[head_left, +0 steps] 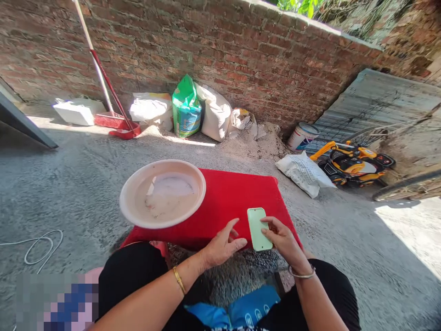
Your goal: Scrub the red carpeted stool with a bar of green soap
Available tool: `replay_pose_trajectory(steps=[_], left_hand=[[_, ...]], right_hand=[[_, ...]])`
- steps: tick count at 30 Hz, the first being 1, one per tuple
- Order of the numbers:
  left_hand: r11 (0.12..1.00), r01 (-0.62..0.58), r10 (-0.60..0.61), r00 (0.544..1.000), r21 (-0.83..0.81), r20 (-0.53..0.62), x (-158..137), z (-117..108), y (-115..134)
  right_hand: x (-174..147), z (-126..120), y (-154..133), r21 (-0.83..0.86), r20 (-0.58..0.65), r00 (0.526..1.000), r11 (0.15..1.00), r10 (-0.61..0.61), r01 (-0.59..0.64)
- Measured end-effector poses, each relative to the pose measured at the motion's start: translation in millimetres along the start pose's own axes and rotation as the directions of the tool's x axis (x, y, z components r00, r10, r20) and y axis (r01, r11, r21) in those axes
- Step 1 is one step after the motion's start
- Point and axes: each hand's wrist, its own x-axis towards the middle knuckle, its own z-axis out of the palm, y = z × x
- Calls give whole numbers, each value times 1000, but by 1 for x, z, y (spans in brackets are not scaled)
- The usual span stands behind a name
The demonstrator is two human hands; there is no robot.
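1. Bare forearms [146, 301] lie nearest, reaching in over black-clad knees [134, 271]; a gold bangle [179, 280] circles the left wrist, a silver one the right.
2. Left hand [223, 246]: empty and loosely open, thumb and fingers apart, just beside the case.
3. Right hand [280, 234]: pinching a light green case [257, 232] by its right long edge, between thumb and fingers.
4. Case position: at the near right part of the red cloth [237, 193]; whether it touches the cloth, I cannot tell.
5. Its long axis runs away from the person, far end tipped slightly left, broad face toward the camera, a small hole at each short end.
6. Left of it, a basin [165, 224] holds water [174, 188].
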Motion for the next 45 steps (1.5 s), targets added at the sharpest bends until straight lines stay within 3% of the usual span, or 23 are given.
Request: replay_pose_trajectory(steps=[2, 4, 8, 10, 12, 14, 19, 24, 28, 30, 32, 35, 38, 41, 43, 45], left_hand=[[964, 132, -96, 982, -230, 161, 9, 0, 0], [910, 183, -114, 973, -371, 200, 18, -1, 1], [867, 158, -190, 982, -472, -20, 35, -6, -2], [907, 104, -198, 960, -409, -195, 43, -9, -6], [964, 34, -130, 924, -263, -359, 49, -13, -11], [991, -23, -36, 897, -128, -440, 53, -17, -14], [994, -86, 43, 882, -69, -469, 53, -20, -10], [983, -181, 153, 899, -32, -410, 53, -19, -5], [966, -118, 208, 882, 230, -424, 48, -30, -13], [906, -25, 226, 872, 422, -434, 42, -38, -19], [788, 64, 246, 879, 612, -409, 35, -43, -26], [582, 87, 250, 927, 808, -280, 24, -47, -38], [477, 30, 187, 973, 879, -135, 19, -49, -44], [436, 30, 121, 988, 899, -92, 20, -50, -43], [418, 44, 89, 992, 907, -90, 23, -50, -40], [399, 61, 64, 994, 915, -94, 25, -49, -38]], right_hand=[[3, 18, -13, -11, 112, 994, 1000, -6, 7], [11, 28, -20, -42, 172, 985, 999, -16, 23], [35, 41, -24, -186, 131, 979, 966, -155, 178], [44, 49, -24, -266, 136, 959, 924, -247, 275], [51, 61, -23, -292, 144, 946, 901, -289, 320], [56, 73, -20, -280, 121, 946, 904, -301, 324], [69, 90, -11, -145, 125, 974, 967, -191, 208], [80, 94, -9, 33, 175, 983, 998, -61, 56], [101, 93, -15, 132, 198, 980, 991, -32, 5], [124, 92, -21, 88, 158, 987, 996, -30, 16], [154, 95, -31, -36, 56, 997, 998, -50, 52], [198, 115, -51, -332, -42, 989, 936, -138, 117], [227, 151, -71, -558, 26, 982, 813, -186, 168], [242, 182, -81, -670, 110, 977, 712, -183, 209], [247, 188, -80, -728, 162, 966, 637, -199, 253], [252, 177, -73, -771, 187, 963, 579, -193, 266]])
